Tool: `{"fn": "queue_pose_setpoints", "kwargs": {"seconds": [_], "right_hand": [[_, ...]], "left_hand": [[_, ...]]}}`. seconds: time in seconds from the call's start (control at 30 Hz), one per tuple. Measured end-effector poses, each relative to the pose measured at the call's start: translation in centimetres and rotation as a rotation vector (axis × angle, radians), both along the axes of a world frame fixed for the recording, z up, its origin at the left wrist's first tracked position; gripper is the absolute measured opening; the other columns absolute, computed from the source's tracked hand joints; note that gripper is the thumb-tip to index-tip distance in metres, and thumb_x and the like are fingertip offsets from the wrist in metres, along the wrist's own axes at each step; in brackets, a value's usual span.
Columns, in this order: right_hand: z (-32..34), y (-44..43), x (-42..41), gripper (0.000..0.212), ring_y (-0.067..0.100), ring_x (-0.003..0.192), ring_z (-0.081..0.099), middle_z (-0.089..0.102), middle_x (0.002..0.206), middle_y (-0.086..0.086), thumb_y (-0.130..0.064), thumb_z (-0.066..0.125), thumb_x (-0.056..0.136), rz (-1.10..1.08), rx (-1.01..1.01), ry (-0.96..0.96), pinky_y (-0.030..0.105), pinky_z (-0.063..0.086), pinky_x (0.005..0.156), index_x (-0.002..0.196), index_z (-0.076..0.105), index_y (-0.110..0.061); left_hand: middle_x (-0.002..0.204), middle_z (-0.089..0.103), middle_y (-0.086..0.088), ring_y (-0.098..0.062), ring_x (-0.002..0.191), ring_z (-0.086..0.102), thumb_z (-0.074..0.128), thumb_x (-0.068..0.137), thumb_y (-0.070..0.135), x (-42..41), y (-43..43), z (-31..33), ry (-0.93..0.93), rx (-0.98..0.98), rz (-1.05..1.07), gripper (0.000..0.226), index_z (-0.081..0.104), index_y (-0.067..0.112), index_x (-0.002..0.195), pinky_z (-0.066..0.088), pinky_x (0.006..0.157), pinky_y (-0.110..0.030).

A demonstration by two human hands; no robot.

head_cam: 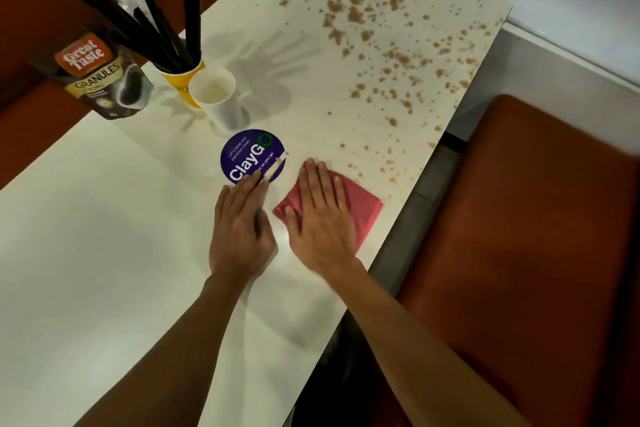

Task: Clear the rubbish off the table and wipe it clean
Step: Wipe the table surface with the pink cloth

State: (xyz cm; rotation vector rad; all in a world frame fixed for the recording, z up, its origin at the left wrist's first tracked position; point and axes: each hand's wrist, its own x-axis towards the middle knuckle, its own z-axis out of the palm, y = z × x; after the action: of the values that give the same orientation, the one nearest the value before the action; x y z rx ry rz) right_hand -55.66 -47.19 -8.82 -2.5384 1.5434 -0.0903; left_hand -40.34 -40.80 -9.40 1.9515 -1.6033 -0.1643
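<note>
Our right grip [320,218]: fingers spread flat, pressing the pink cloth [360,208] onto the surface [104,218]. Our left grip [242,222]: flat, fingertips on the blue round sticker [247,152]. Brown crumbs [374,28]: scattered beyond the cloth, untouched.

I'm in an office pantry: a white table [104,218] between orange booth seats [526,236], a "keep our pantries clean" sticker [247,152], coffee granules [104,76], cups of stirrers [181,78].
</note>
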Motion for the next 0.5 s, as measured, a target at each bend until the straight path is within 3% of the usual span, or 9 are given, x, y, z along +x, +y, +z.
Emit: {"fn": "queue_pose_setpoints", "kwargs": {"seconds": [0.17,0.27,0.4,0.5], "right_hand": [[0.5,0.9,-4.5,0.074,0.015,0.162,-0.010,-0.003,0.177,0.000,-0.056,0.027,0.111,0.423,0.031,0.030,0.047,0.010,0.131,0.169,0.002,-0.017],[0.3,0.0,-4.8,0.076,0.015,0.162,-0.009,-0.003,0.177,-0.001,-0.059,0.027,0.110,0.248,0.008,0.062,0.045,0.007,0.132,0.169,0.002,-0.018],[0.3,-0.4,0.5,0.073,0.021,0.163,-0.004,0.000,0.177,0.005,-0.051,0.024,0.110,-0.105,-0.002,0.023,0.047,0.009,0.132,0.168,0.004,-0.011],[0.4,1.4,3.1,0.072,0.021,0.163,-0.004,0.002,0.177,0.006,-0.051,0.023,0.111,-0.064,0.021,-0.029,0.047,0.008,0.132,0.168,0.005,-0.011]], "left_hand": [[0.160,0.048,-0.001,-0.020,0.151,0.040,0.054,0.087,-0.001,0.2,0.3,0.1,0.045,0.024,0.068,0.060,0.059,0.013,0.146,0.027,0.125,-0.054],[0.157,0.053,-0.001,-0.024,0.142,0.049,0.054,0.086,-0.002,0.6,0.1,0.3,0.089,0.015,0.069,0.057,0.063,0.013,0.141,0.037,0.118,-0.053],[0.151,0.059,0.000,-0.026,0.129,0.057,0.053,0.085,0.004,2.1,-0.2,1.1,0.103,0.092,0.042,0.056,0.065,0.015,0.138,0.045,0.109,-0.041],[0.140,0.067,-0.004,-0.027,0.125,0.063,0.051,0.086,0.005,3.4,-0.2,1.4,0.112,0.101,0.006,0.051,0.069,0.011,0.133,0.051,0.105,-0.048]]}}
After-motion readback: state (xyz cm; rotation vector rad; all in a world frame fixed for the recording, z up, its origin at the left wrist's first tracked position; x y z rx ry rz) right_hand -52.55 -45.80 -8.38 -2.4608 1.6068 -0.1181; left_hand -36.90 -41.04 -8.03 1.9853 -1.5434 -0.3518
